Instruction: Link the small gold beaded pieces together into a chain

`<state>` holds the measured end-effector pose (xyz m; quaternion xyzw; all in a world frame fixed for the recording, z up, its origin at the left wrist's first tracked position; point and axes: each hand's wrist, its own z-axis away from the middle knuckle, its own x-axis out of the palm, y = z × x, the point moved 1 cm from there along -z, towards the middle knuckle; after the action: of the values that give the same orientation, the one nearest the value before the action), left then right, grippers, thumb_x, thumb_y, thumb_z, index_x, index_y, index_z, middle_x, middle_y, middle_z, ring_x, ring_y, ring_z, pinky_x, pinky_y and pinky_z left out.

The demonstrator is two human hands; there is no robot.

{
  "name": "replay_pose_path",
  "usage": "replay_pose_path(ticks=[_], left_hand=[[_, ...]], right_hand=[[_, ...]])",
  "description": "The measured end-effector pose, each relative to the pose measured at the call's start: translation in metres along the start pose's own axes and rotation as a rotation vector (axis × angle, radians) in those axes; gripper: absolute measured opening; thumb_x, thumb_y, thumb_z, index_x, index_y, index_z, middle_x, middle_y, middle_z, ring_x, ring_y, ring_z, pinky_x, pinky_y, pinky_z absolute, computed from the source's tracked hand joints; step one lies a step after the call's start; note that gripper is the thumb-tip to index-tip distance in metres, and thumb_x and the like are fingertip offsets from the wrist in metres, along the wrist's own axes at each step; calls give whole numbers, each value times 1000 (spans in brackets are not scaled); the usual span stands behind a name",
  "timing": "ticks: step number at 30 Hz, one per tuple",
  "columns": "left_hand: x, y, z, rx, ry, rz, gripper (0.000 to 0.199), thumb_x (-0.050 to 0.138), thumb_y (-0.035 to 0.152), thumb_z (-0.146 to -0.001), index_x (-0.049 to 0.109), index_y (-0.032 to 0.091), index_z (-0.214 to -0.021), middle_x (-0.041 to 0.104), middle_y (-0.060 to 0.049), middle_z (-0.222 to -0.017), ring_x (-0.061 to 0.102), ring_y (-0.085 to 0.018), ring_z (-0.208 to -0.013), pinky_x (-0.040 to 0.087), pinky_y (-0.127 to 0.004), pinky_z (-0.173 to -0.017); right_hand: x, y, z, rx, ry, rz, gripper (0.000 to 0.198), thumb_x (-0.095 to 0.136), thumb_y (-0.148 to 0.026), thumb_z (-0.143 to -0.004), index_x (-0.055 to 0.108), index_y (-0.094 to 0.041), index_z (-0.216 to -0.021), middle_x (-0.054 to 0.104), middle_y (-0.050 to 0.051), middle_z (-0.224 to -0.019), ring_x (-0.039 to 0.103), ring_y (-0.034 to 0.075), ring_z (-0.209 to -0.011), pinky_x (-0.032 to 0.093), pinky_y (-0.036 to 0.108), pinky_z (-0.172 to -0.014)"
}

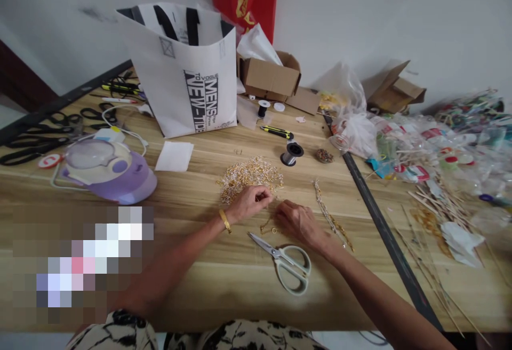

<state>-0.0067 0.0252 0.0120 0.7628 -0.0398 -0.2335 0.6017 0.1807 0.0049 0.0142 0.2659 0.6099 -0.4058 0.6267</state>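
My left hand, with a gold bracelet on its wrist, rests at the front right edge of a pile of gold and clear beads or chain bits. Its fingertips are pinched; whatever they hold is too small to name. Just to the right, my right hand is low over the table with its fingers curled together, their tips hidden. A short gold chain with a ring lies between the hands, by the right fingers. Pale-handled scissors lie in front, blades pointing left.
Beaded strands lie right of my right hand. Behind stand a dark wire spool, a yellow-black cutter and a white bag. A purple appliance sits left. Plastic bottles and sticks fill the right side.
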Motion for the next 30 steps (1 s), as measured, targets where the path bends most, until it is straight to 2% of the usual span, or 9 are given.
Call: replay_pose_path(ticks=[4,8,12,15,23,27,30], left_hand=[[-2,-6,1,9,32,2,18,54,22,-82,59,12,-67,59,0,-62,51,-10,-58,39,-20,-58],[-3,-9,1,13,39,-2,17,54,21,-82,59,12,-68,60,0,-62,52,-10,-59,40,-21,-59],[-3,-11,1,3,34,13,17,54,21,-82,59,12,-68,59,0,-62,52,-10,-59,40,-21,-59],[-5,-11,1,0,25,19,16,54,21,-81,59,12,-69,60,-1,-63,53,-11,-60,41,-21,-59],[-10,-14,-1,-54,44,80,16,54,22,-82,58,12,-71,60,-1,-62,54,-10,-58,41,-20,-57],[-11,-18,-1,-67,64,103,15,55,23,-81,58,12,-72,61,-1,-62,55,-10,-58,41,-20,-57],[-12,-19,-2,-68,71,100,16,55,23,-82,58,12,-71,61,-1,-62,54,-10,-58,41,-20,-57]], right_hand=[[2,-4,-2,46,-51,81,13,46,-17,-91,58,-17,-86,63,7,-87,61,16,-74,27,25,-55],[8,0,-3,32,-77,149,15,42,-16,-93,55,-16,-87,63,7,-89,60,16,-71,26,25,-53],[11,3,-2,-23,-63,156,13,43,-14,-92,54,-17,-86,62,6,-88,59,16,-71,26,26,-53],[9,6,0,-14,-29,143,11,44,-12,-91,52,-17,-85,62,6,-85,59,16,-71,28,26,-53],[-6,25,-7,14,160,-158,10,42,-13,-88,50,-18,-84,61,4,-75,57,16,-65,35,24,-59],[-6,28,-22,-9,220,-257,11,42,-11,-85,50,-18,-79,59,2,-68,53,14,-59,35,23,-56],[-4,25,-32,-42,246,-294,10,45,-11,-84,50,-18,-79,59,2,-71,54,14,-61,36,23,-58]])
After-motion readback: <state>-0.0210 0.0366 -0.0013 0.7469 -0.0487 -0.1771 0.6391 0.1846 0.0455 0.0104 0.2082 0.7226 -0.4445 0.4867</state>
